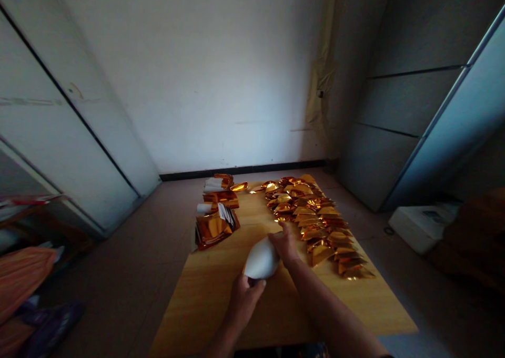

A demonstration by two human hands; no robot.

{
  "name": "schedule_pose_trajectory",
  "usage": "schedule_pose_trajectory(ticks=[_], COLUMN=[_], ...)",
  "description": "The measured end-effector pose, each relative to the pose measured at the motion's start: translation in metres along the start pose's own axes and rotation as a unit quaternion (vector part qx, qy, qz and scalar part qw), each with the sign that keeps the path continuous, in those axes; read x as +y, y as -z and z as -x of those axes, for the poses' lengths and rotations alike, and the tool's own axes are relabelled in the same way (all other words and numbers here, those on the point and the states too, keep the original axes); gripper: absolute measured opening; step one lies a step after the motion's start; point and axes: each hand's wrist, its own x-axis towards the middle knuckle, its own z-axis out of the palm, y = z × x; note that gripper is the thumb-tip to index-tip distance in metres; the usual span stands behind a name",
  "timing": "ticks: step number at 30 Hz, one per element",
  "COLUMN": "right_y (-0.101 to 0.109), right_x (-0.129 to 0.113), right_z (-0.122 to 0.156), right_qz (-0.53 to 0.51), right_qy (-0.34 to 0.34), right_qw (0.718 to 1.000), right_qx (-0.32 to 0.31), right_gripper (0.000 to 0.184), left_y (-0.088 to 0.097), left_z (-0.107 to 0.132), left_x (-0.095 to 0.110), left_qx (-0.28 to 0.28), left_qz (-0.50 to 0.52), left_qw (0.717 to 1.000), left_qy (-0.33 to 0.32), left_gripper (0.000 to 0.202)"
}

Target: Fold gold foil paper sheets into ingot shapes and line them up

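Observation:
A curved sheet of paper (261,259), its white side up, is held between my two hands above the wooden table. My left hand (245,294) pinches its near-left end, thumb on top. At the far-right end, my right hand (284,246) grips it, and some of its fingers are hidden. To the right lie rows of folded gold foil papers (315,216), the nearest beside my right hand. Flat and curled gold foil sheets (215,229) with white backs are piled at the table's left edge.
The wooden table (205,300) faces a white wall (221,84) with a dark skirting. Grey cabinets (394,137) stand right, pale cabinets (79,100) left. A white box (418,226) sits on the floor at right. Orange cloth (23,279) shows at lower left.

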Motion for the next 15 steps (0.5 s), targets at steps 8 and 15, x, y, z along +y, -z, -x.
schedule_pose_trajectory(ticks=[8,15], right_y=[0.003,0.003], right_x=[-0.018,-0.028], right_z=[0.007,0.011], right_qz=[0.259,0.404], right_qy=[0.041,0.093], right_qw=[0.962,0.899], right_qx=[-0.073,-0.139], right_gripper=[0.044,0.034], left_y=[0.027,0.032], left_z=[-0.015,-0.013], left_x=[-0.031,-0.024], left_qx=[0.093,-0.039], left_qz=[-0.170,-0.390], left_qw=[0.959,0.840], left_qy=[-0.206,-0.375], left_gripper=[0.047,0.061])
